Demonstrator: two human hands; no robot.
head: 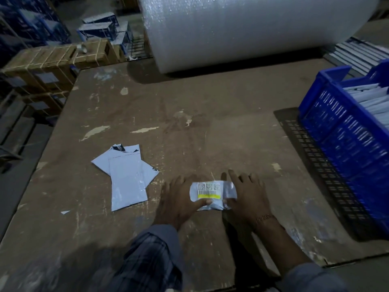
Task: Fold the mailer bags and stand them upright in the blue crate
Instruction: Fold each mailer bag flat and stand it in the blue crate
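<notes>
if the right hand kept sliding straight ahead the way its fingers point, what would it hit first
Probably nothing near: the right hand, beside the folded mailer bag, points up and slightly left across bare table. The first thing in that line looks like the bubble wrap roll at the far edge, though depth is unclear.

flat mailers (126, 178) left of folded mailer (212, 191), crate (336, 131) right

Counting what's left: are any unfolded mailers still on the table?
Yes, flat mailers lie on the table, left of both hands.
</notes>
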